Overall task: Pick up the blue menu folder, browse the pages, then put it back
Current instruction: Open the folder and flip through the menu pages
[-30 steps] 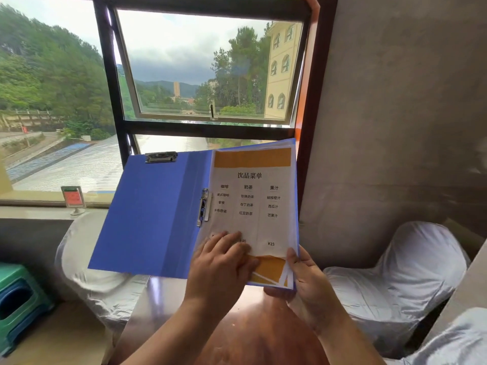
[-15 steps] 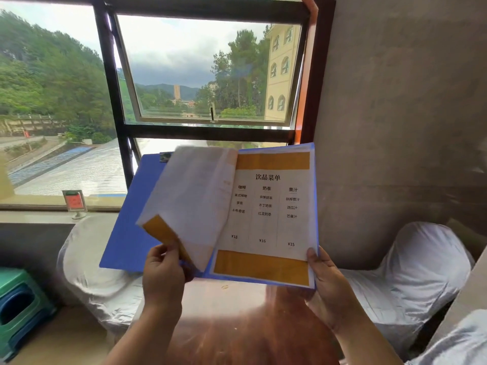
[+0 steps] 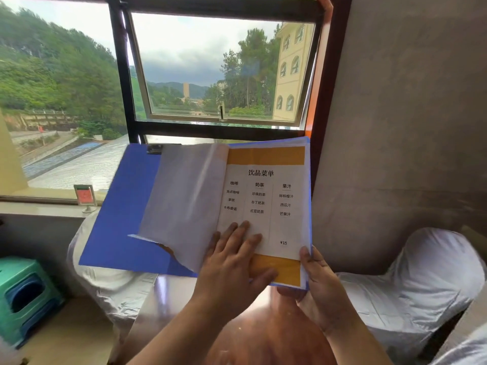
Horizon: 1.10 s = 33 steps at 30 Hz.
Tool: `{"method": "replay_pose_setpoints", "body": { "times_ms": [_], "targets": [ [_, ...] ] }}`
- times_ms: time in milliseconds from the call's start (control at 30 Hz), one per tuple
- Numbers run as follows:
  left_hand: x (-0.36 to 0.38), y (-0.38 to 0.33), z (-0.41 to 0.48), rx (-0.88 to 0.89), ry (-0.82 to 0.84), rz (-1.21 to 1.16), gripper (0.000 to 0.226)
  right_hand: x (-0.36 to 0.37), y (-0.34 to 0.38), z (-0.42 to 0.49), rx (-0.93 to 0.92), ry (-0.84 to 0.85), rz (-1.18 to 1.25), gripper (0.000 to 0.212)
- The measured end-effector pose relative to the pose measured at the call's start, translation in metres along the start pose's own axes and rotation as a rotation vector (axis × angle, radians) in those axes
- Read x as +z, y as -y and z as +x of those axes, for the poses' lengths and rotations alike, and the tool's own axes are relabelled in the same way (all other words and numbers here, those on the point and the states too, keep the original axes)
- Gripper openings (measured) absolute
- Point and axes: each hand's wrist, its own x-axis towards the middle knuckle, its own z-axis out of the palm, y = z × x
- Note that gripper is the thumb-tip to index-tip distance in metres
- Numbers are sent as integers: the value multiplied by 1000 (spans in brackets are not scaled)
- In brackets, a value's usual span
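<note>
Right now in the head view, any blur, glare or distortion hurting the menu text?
Head view: the turned page is motion-blurred and washed pale by window backlight; the menu page reads mostly sharp, with small print soft; the left hand covers its lower part; wide-angle bending shows on the window frame.

Left hand [image 3: 237,262] flat, fingers spread; right hand [image 3: 320,288] curled, thumb up.

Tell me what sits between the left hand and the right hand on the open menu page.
In the head view, only the page's orange bottom band and white paper lie between the left hand and right hand; nothing else.
</note>
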Motion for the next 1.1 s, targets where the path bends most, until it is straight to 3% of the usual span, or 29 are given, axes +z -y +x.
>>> {"method": "replay_pose_setpoints", "body": {
  "times_ms": [67, 167, 267, 333, 433, 533, 600, 700, 833, 900, 967, 1033, 1100],
  "targets": [
    [0, 2, 2, 37, -30, 0, 66, 1, 3, -1, 5, -11, -3, 38],
    [-3, 2, 6, 136, -183, 31, 26, 3, 6, -3, -13, -29, -43, 40],
    [-9, 3, 10, 108, -303, 18, 13, -1, 10, -4, -30, -12, -54, 40],
    [-13, 8, 10, -62, -357, -157, 9, -6, 13, -5, -36, -14, -57, 45],
    [-18, 21, 10, -498, -467, -628, 17, -14, 17, -6, -57, -43, -80, 44],
    [-20, 37, 6, -816, -496, -1011, 21, -17, 21, -5, -64, -70, -85, 52],
    [-21, 45, 1, -897, -467, -1140, 23, -18, 23, -5, -57, -75, -73, 57],
    [-20, 52, -5, -919, -477, -1066, 22, -17, 24, -5, -45, -57, -78, 54],
    [-27, 48, -10, -793, -591, -623, 30, -11, 25, -6, -32, -21, -86, 70],
    [-33, 38, -13, -630, -593, -356, 34, -9, 23, -6, -34, -35, -69, 60],
    [-34, 25, -11, -359, -572, -116, 27, -7, 20, -7, -42, -47, -49, 42],
    [-31, 12, -8, -65, -484, -24, 12, -3, 16, -6, -38, -49, -33, 39],
    [-25, 1, -4, 32, -281, -20, 38, 7, 14, -7, -34, -39, -30, 41]
  ]
}}
